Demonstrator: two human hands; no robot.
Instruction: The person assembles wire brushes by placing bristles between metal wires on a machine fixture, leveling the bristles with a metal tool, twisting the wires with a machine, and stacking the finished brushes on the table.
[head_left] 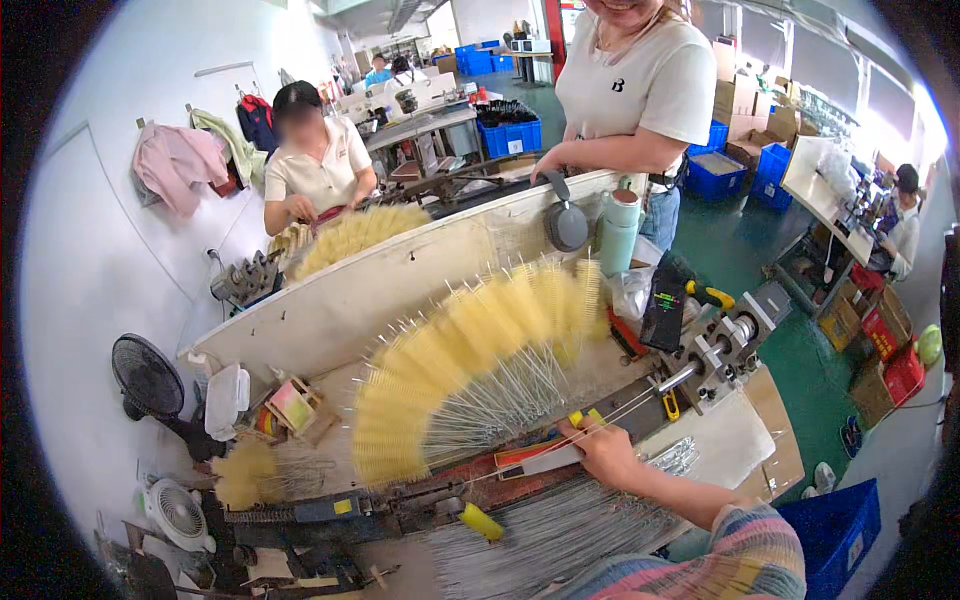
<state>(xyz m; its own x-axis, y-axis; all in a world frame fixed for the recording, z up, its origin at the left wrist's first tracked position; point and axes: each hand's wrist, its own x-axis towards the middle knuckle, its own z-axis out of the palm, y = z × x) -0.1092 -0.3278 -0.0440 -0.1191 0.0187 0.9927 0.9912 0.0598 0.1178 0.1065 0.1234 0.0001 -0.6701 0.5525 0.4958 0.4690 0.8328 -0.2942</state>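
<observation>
Fingers of the right hand (607, 450) pinch a thin twisted wire (640, 398) that runs toward two o'clock into the chuck of a metal twisting machine (728, 345). Fanned yellow bottle brushes (470, 360) lie at ten o'clock of the hand, loose wires (560, 530) at six. The left hand is out of view.

Brown cardboard boxes (745, 100) stack at the back right; red cartons (893, 345) sit by the right edge.

Striped multicoloured knit sleeve (745, 548), bare right hand (607, 452)
</observation>
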